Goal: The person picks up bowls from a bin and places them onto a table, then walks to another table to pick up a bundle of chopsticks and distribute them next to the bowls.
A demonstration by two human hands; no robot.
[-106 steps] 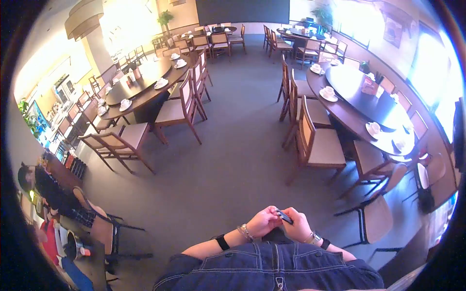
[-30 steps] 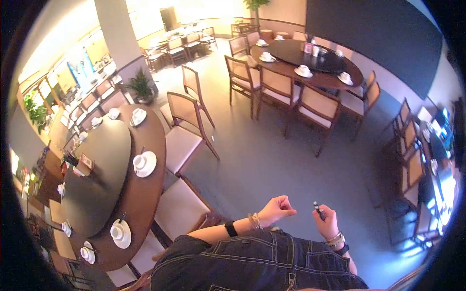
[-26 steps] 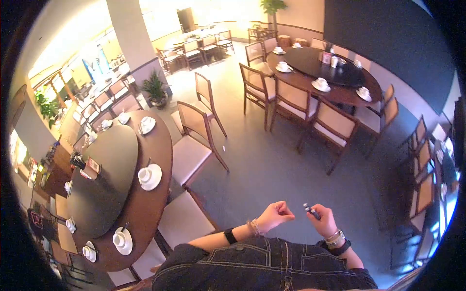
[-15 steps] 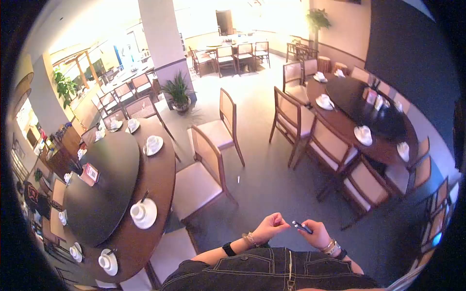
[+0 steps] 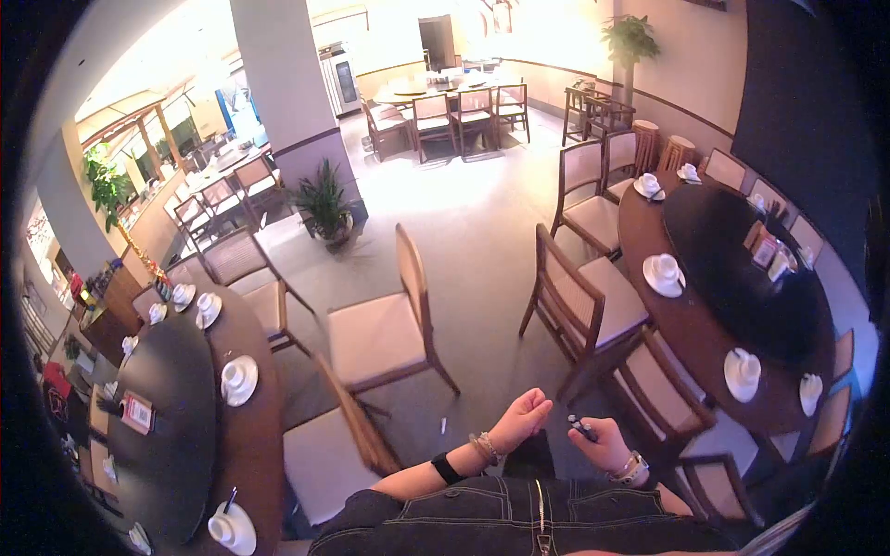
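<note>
My left hand (image 5: 521,417) is raised in front of my waist, fingers curled into a loose fist. Whether anything is inside it is hidden. Just to its right, my right hand (image 5: 604,447) is closed around slim dark pen-like sticks (image 5: 582,427) with silvery ends that stick out past the thumb. The two hands are apart. A dark watch band and bracelets circle my left wrist, and bands show on the right one. Below the hands is my dark garment (image 5: 464,505) with a front zipper.
Round tables with cups on saucers stand left (image 5: 250,371) and right (image 5: 640,259). Chairs jut into the walkway, including a pulled-out chair (image 5: 375,338) and another chair (image 5: 593,306). A small white piece (image 5: 443,425) lies on the floor. A potted plant (image 5: 324,208) stands by a pillar.
The view has moved forward between the tables, so the chairs and floor piece appear nearer. My left hand has curled more tightly and risen slightly; the right still grips the dark sticks.
</note>
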